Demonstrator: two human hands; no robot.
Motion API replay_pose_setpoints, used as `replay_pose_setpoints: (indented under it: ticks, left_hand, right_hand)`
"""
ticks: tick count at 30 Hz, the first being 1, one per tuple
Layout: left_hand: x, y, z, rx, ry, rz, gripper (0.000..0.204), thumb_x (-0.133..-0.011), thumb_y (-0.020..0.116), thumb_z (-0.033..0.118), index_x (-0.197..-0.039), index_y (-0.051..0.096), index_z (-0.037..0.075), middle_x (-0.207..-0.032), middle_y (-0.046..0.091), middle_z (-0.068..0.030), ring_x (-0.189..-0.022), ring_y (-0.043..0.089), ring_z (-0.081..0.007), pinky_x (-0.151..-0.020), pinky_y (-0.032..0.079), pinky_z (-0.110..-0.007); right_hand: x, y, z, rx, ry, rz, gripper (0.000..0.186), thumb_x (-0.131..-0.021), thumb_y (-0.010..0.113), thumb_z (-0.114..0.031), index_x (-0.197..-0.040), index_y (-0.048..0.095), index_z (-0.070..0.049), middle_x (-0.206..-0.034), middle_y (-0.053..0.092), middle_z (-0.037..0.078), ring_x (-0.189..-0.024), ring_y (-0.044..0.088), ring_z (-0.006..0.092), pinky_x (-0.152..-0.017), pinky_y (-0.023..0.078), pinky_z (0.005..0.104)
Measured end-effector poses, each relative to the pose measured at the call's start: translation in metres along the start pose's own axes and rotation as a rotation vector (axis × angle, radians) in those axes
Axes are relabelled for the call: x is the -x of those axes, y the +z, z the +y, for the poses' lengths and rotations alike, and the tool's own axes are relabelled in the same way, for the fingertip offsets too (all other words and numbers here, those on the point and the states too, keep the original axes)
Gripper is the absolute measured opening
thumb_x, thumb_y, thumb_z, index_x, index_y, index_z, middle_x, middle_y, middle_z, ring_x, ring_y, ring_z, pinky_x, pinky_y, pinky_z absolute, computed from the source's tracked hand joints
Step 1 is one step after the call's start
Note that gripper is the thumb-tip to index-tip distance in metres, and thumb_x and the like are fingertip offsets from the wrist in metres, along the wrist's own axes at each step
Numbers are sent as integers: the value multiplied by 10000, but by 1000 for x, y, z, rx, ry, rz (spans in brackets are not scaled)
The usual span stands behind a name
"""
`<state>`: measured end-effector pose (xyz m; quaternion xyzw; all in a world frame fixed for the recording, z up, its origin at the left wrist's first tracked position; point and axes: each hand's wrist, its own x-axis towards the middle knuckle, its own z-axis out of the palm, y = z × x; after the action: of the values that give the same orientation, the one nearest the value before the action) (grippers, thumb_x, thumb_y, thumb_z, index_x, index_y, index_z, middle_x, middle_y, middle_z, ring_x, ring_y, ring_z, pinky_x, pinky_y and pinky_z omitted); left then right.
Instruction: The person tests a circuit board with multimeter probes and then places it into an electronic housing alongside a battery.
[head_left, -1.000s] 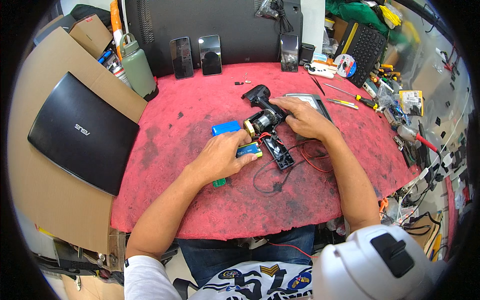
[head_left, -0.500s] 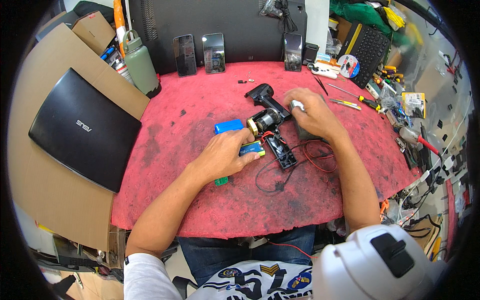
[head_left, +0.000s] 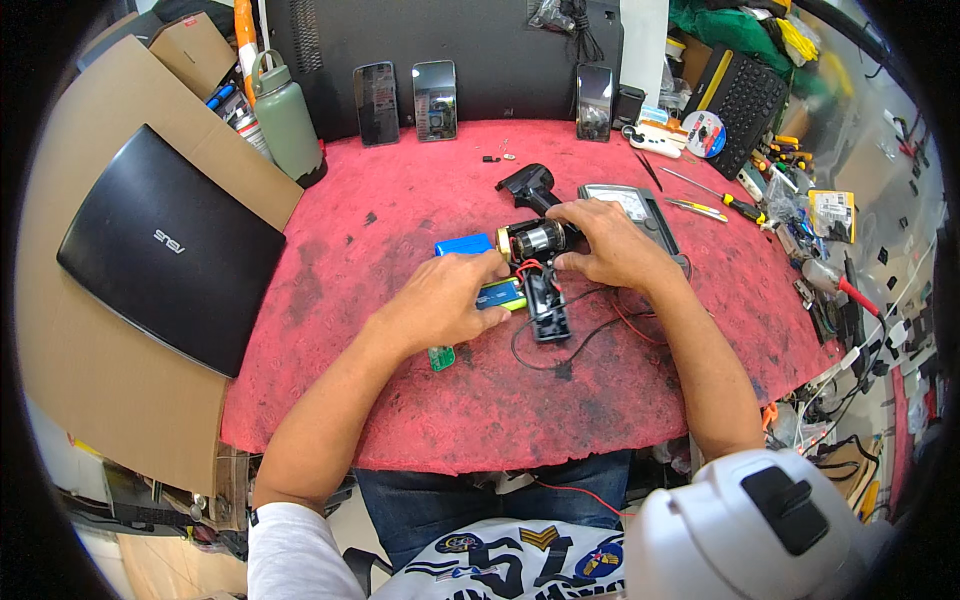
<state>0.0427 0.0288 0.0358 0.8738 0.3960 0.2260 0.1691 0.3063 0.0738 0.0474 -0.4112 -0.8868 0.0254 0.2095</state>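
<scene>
My left hand (head_left: 448,302) closes its thumb and fingers round a blue and lime-yellow battery pack (head_left: 502,295). Just beyond its knuckles lies a blue battery cell (head_left: 463,244), and a small green circuit board (head_left: 441,358) sits by the wrist. My right hand (head_left: 612,243) grips the side of an opened black power tool (head_left: 525,186), whose silver motor (head_left: 538,238) and brass-coloured ring are exposed. Red wires run from the motor area to a black housing part (head_left: 548,308) between my hands. Some fingertips are hidden behind the tool.
An analog multimeter (head_left: 640,212) lies behind my right hand, its red and black leads (head_left: 640,325) looped on the red mat (head_left: 420,430). A screwdriver (head_left: 740,207), cutter knife (head_left: 697,209) and tweezers lie at right. A black laptop (head_left: 175,250) rests on cardboard at left.
My right hand has moved left from the multimeter onto the power tool, uncovering the meter. The black housing part has shifted and turned slightly. My left hand stays on the battery pack.
</scene>
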Motion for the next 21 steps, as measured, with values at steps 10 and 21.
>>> replay_pose_setpoints:
  ticks: [10, 21]
  left_hand:
    - [1, -17, -2, 47, -61, 10, 429, -756, 817, 247, -1064, 652, -3, -934, 702, -179, -883, 694, -350, -788, 536, -434]
    - [4, 0, 9, -89, 2, 30, 536, -738, 819, 462, -1019, 728, 14, -1009, 673, -171, -994, 646, -352, -875, 502, -452]
  right_hand:
    - [-5, 2, 0, -283, -27, 26, 401, -865, 742, -263, -1167, 668, -9, -1188, 648, 196, -1138, 596, 367, -970, 472, 456]
    - [-13, 20, -14, -189, -10, -138, 295, -917, 657, -147, -1153, 617, 25, -1207, 619, 183, -1175, 572, 366, -1006, 442, 450]
